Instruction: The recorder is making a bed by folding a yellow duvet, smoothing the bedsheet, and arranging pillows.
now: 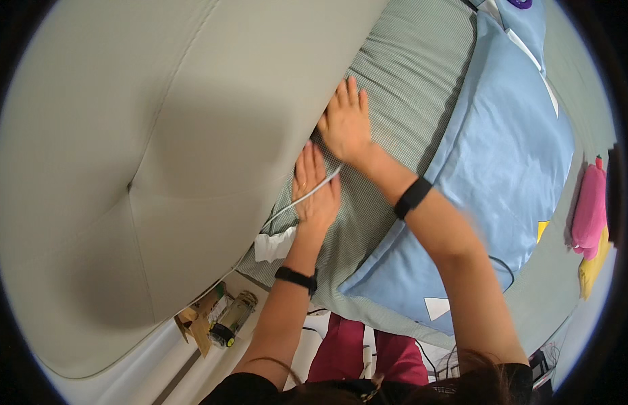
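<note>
Both my palms lie flat on a green-and-white checked fabric (400, 101) beside the edge of a padded grey-beige headboard (223, 126). My left hand (314, 190) rests close against that edge, fingers extended, with a white cable (319, 186) running across its back. Farther up, my right hand (347, 121) presses on the same fabric, its fingers spread and the thumb side at the headboard. Neither hand grips anything. A white piece of cloth or tissue (274, 245) lies beside my left wrist. On the right, a light blue satiny pillow (506, 167) borders the checked fabric, under my right forearm.
A pink plush toy (590, 210) and a yellow one (595, 266) lie at the far right on the grey-green sheet (542, 268). Below the headboard, a clear bottle with a black cap (233, 319) sits by a cardboard box (192, 324). Dark cables (426, 354) hang near my legs.
</note>
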{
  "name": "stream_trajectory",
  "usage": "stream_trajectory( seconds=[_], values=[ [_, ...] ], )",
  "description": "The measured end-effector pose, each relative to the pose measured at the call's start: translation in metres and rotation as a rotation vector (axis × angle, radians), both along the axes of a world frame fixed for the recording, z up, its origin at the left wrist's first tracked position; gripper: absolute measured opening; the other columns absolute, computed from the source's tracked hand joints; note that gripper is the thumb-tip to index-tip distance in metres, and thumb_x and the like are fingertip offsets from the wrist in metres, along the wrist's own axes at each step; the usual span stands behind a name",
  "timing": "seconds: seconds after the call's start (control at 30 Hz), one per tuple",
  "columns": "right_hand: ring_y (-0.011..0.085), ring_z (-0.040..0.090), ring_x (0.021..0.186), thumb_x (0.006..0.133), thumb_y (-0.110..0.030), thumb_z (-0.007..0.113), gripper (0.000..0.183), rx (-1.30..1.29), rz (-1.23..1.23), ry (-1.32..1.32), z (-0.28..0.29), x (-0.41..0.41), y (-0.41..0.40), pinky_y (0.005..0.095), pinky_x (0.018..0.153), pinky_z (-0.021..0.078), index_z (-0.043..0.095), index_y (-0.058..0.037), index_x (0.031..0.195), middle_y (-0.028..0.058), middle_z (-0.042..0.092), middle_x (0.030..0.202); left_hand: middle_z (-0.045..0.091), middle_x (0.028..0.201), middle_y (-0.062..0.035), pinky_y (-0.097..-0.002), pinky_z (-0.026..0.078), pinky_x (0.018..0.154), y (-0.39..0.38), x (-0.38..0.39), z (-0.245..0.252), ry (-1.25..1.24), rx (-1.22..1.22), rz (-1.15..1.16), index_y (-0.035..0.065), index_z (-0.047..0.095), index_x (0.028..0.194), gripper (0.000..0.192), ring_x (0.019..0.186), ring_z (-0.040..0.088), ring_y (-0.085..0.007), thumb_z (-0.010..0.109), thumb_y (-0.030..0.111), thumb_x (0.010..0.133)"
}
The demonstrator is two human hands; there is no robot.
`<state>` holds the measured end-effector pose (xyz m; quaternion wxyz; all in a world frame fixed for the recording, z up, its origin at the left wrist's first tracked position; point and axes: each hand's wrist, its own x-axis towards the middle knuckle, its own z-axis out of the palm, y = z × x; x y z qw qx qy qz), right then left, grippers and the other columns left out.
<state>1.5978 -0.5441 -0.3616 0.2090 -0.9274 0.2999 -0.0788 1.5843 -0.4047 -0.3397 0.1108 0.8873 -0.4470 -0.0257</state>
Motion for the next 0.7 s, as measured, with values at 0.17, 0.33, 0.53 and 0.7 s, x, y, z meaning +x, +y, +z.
stream_trajectory(
  seconds=[0.17, 0.33, 0.53, 0.7],
  values=[
    [0.0366, 0.004, 0.128, 0.084, -0.039, 0.028, 0.064, -0.087, 0.142, 0.299, 0.009, 0.005, 0.027, 0.0515, 0.101, 0.0005, 0.015, 0.0005, 0.132, 0.0212, 0.011, 0.137, 0.021, 0.133, -0.0210, -0.0420, 0.020, 0.100, 0.022, 0.003, -0.011, 0.071, 0.101, 0.125, -0.0036, 0.018, 0.130, 0.069, 0.123, 0.022, -0.0345, 0.050, 0.032, 0.080],
    [0.0402, 0.004, 0.127, 0.085, -0.042, 0.023, 0.062, -0.207, 0.160, 0.387, 0.005, 0.033, 0.034, 0.0496, 0.101, -0.0003, 0.018, -0.0015, 0.132, 0.0198, 0.012, 0.138, 0.022, 0.131, -0.0254, -0.0436, 0.019, 0.099, 0.009, 0.018, -0.013, 0.238, 0.094, 0.250, -0.0071, 0.014, 0.128, 0.076, 0.120, 0.025, -0.0377, 0.058, 0.025, 0.075],
    [0.0376, 0.006, 0.127, 0.084, -0.040, 0.031, 0.063, -0.147, 0.192, 0.335, 0.019, 0.006, 0.034, 0.0487, 0.102, 0.0017, 0.020, 0.0016, 0.131, 0.0209, 0.014, 0.137, 0.017, 0.133, -0.0263, -0.0411, 0.017, 0.101, 0.032, -0.008, 0.005, 0.188, 0.178, 0.096, -0.0096, 0.014, 0.127, 0.075, 0.123, 0.018, -0.0374, 0.054, 0.029, 0.077],
    [0.0334, 0.008, 0.128, 0.082, -0.039, 0.037, 0.064, -0.074, 0.347, 0.221, 0.040, -0.048, 0.097, 0.0490, 0.102, 0.0002, 0.021, 0.0015, 0.130, 0.0171, 0.019, 0.136, 0.012, 0.135, -0.0240, -0.0400, 0.010, 0.104, 0.086, -0.045, 0.028, 0.148, 0.322, 0.161, -0.0084, 0.013, 0.128, 0.073, 0.127, 0.010, -0.0350, 0.051, 0.031, 0.079]
  ],
)
